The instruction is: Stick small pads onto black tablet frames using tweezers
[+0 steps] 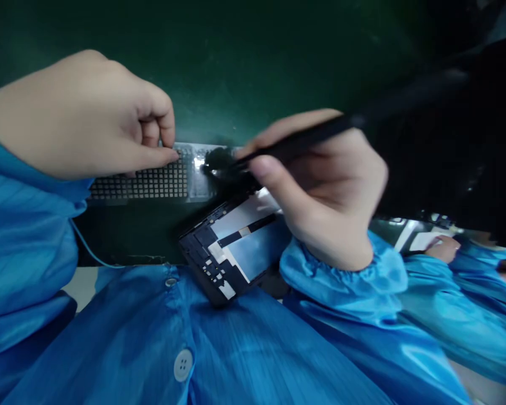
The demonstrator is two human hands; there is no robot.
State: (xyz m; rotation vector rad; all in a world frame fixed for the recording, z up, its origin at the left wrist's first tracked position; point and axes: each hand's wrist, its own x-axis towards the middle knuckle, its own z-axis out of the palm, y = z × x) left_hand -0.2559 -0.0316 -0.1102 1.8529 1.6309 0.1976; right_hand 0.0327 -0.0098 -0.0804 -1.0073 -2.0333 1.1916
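Observation:
My left hand [88, 115] is closed, thumb and fingers pinching the edge of a clear sheet [152, 180] printed with rows of small dark squares, lying on the green work surface [244, 62]. My right hand [320, 185] grips a thin black tool [303, 140] like a pen, with its tip on the shiny right end of the sheet. Below that hand a dark, opened device frame [227, 247] with white and silver patches rests tilted against my blue smock.
A thin blue cord [88, 247] runs from my left sleeve along the table edge. At the far right another person's hand [442, 247] in a blue sleeve rests near white parts. A large dark blurred shape [455, 140] fills the upper right.

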